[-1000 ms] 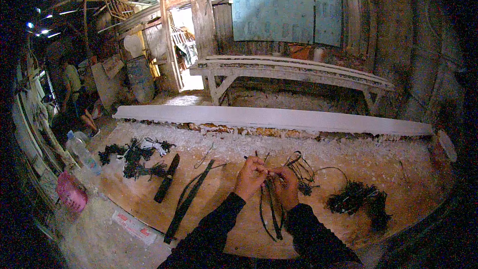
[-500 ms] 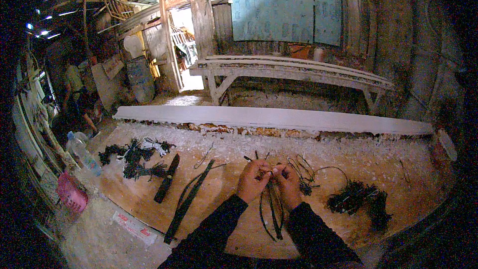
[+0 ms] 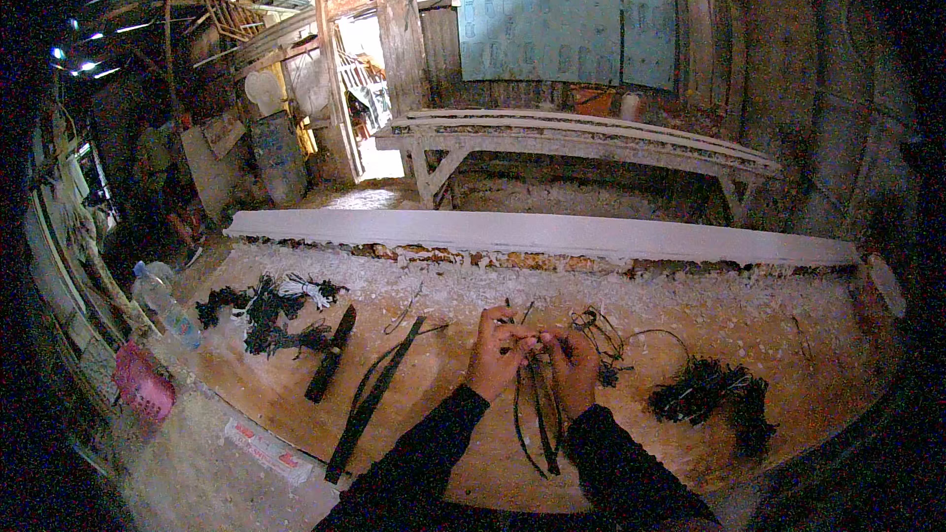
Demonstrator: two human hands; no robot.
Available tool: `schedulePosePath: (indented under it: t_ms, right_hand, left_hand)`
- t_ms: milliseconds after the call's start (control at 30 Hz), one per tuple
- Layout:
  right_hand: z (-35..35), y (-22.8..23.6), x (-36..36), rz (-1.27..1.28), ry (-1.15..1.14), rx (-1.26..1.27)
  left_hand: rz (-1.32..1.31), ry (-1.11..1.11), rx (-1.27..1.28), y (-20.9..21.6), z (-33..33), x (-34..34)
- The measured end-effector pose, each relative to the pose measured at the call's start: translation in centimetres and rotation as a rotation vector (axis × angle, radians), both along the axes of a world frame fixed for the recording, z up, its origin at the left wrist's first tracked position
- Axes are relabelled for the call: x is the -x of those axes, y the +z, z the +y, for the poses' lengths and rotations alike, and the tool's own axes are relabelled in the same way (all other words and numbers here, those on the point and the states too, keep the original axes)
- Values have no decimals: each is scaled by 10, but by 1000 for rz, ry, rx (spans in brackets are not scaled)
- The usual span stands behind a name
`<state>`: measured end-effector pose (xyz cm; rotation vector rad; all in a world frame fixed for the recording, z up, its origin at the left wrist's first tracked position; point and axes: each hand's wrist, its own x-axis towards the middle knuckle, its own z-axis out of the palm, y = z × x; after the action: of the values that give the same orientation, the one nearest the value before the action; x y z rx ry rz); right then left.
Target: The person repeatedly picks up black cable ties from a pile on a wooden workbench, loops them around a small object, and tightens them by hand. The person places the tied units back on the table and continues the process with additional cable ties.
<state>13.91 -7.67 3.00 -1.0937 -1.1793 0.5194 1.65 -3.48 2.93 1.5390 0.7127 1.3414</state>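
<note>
Right between and just below the meeting fingertips of the bare left hand (image 3: 493,355) and the bare right hand (image 3: 573,365), a slim bundle of flat black strips and thin black cords (image 3: 543,424). Pinched near the upper end between thumbs and forefingers, with both hands close together and the remaining fingers curled in; cannot tell the exact grip behind the fingers. From there, down toward the near side of the tan wooden tabletop (image 3: 749,325), in the gap between the black-sleeved forearms (image 3: 414,453). Just past the left hand, on the far side, short dark ends poking out.

In looks, dull black, long and narrow, fairly straight along the middle, with thinner lengths bowed outward at either side and drawn in again near the bottom tip.

To the left, well apart from the left hand, a long flat black strip with a thin cord alongside (image 3: 372,404); farther left, a tangled heap of black cords (image 3: 266,310) with a white tuft (image 3: 310,288). Just beside the right hand, a loose coil of thin dark cord (image 3: 598,340); farther right, a shaggy black cord heap (image 3: 705,389)
</note>
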Motion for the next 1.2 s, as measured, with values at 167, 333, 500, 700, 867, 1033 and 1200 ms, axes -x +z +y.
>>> schedulePosePath:
  t_ms: [167,333,500,700,867,1033,1200]
  right_hand:
    - [-3,2,1,4,104,-47]
    - [-2,1,-1,-23,80,-28]
    - [1,-6,-2,-9,58,-53]
    - [0,-8,1,14,57,-109]
    - [-5,1,2,-129,13,-63]
    - [-6,3,1,-192,3,-53]
    - [8,-13,-3,-83,95,-18]
  left_hand:
    - [71,33,-34,4,0,4]
    - [37,26,-41,0,1,3]
    - [260,221,-300,-11,7,-1]
    - [310,320,-410,-18,7,-3]
    - [176,145,-144,-17,3,-4]
    - [516,342,-444,-23,8,-2]
    - [458,361,-483,-37,17,-7]
